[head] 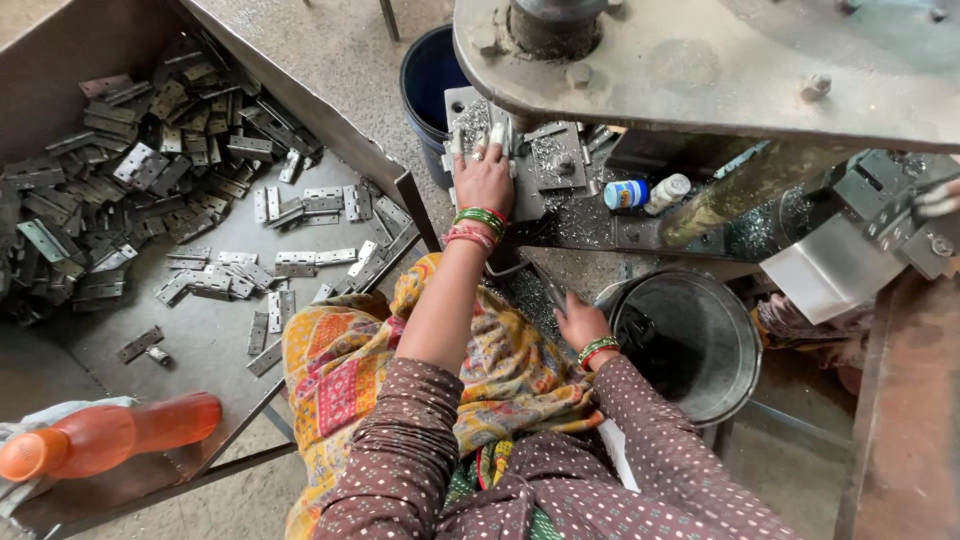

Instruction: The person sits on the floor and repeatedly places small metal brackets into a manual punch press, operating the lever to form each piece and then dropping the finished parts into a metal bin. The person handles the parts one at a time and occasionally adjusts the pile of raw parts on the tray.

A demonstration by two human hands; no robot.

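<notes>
Steel press frame (700, 70) spans the 12-to-2 o'clock area. Grey tray (200, 345) of loose hinges (150, 190) fills 9 to 11 o'clock. Metal bucket (700, 340) sits at 4 o'clock. Left hand (483, 175) lies flat, fingers spread, on the hinge (500, 135) at the press die, 12 o'clock. Right hand (580, 320) rests just beside the bucket rim; its grip cannot be determined.

The hinge (497, 137) is a small flat piece of grey metal, lying on the press bed (560, 165) under the machine's head, amid bright metal shavings. Fingertips cover most of it, so only its pale upper edge shows. Whether it lies open or folded cannot be told.
</notes>
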